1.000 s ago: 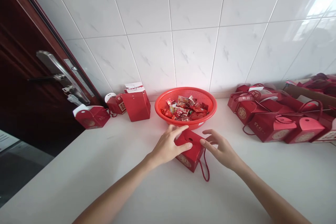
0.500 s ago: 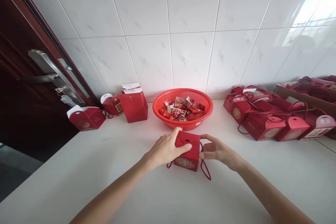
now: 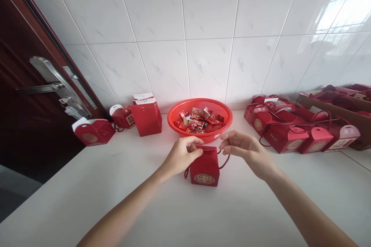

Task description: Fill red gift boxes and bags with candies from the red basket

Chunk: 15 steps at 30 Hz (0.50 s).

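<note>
A small red gift box with a round gold emblem stands upright on the white tabletop, just in front of the candy basket. My left hand pinches the top of the box between thumb and fingers, at its upper left. At the box's upper right, my right hand has thumb and fingers curled around the raised red cord handle. The exact grip on the cord is partly hidden by the fingers. Another red cord loop hangs down on the box's left side.
Behind the box sits a red plastic basket of wrapped candies. Red boxes and a taller open red box stand left. Several red boxes crowd the right, beside a cardboard carton. A door handle is at far left.
The box top has been drawn together into a narrow ridge under my left hand. My right hand has risen, lifting the right cord, which hung down before.
</note>
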### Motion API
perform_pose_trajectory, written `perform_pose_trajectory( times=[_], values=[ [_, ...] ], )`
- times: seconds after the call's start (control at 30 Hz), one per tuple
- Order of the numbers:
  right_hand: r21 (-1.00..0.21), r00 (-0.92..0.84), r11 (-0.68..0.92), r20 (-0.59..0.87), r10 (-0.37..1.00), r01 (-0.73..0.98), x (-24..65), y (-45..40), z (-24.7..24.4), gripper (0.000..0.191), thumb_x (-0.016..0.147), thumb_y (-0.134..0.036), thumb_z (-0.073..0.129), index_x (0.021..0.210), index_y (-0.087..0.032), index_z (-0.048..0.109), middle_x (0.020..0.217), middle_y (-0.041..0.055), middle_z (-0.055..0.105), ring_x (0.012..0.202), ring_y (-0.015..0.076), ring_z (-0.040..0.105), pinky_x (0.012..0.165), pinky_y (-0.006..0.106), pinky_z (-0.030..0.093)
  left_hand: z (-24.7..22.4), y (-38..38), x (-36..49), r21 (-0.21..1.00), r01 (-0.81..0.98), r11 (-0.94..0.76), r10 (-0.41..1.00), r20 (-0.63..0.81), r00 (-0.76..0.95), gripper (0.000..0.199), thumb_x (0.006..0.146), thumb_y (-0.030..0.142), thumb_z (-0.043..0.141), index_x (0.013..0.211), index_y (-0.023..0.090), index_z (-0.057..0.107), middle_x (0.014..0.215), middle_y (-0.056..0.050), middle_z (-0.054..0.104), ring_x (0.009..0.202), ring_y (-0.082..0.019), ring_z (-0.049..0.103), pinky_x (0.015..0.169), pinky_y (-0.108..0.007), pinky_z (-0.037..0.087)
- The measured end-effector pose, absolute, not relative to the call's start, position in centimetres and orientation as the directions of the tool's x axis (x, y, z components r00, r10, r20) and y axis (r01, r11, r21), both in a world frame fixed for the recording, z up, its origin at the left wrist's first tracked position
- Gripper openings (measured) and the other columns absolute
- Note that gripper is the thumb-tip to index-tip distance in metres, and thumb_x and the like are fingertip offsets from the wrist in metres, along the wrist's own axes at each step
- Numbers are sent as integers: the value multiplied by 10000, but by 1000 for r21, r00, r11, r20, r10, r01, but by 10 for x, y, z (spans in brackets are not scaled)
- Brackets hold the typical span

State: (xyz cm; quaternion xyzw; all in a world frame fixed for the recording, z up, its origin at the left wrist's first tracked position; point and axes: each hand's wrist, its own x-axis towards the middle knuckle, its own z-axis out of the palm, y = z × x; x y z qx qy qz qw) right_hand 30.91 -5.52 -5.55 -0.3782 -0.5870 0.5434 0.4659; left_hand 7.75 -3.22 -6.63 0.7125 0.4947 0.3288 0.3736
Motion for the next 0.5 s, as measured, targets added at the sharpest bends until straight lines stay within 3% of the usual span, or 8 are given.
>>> perform_pose_trajectory(
  times=[0.13,0.27,0.37,0.5],
  values=[
    [-984,-284,176,172,943,-11,304,-55,-48,276,752,-400,767,918,-201,672,880,48,701,819,190,640,791,369,540,-69,-31,70,810,525,-263,960,163,229,304,791,283,614,1079,202,670,833,-13,657,803,-194,658,756,-318,536],
    [-984,-288,175,172,942,-16,301,-53,-52,286,751,-399,774,913,-188,670,859,48,686,729,158,593,689,323,514,-80,-31,58,842,528,-108,964,-42,263,442,750,272,616,1187,203,620,1121,-79,673,897,-215,680,699,-299,543],
    [-983,-291,178,182,939,-41,299,-51,-55,265,763,-382,773,907,-186,668,858,42,680,699,138,562,670,305,496,-85,-32,52,857,514,-17,944,-156,290,490,778,335,615,1248,200,592,945,-40,693,761,-193,656,655,-299,509],
    [-982,-302,178,189,934,-63,296,-50,-57,247,770,-364,770,914,-191,670,840,23,661,699,133,559,670,295,484,-84,-32,50,896,443,12,950,-149,275,517,749,358,692,1229,191,596,694,39,613,709,-175,608,716,-305,465]
  ],
)
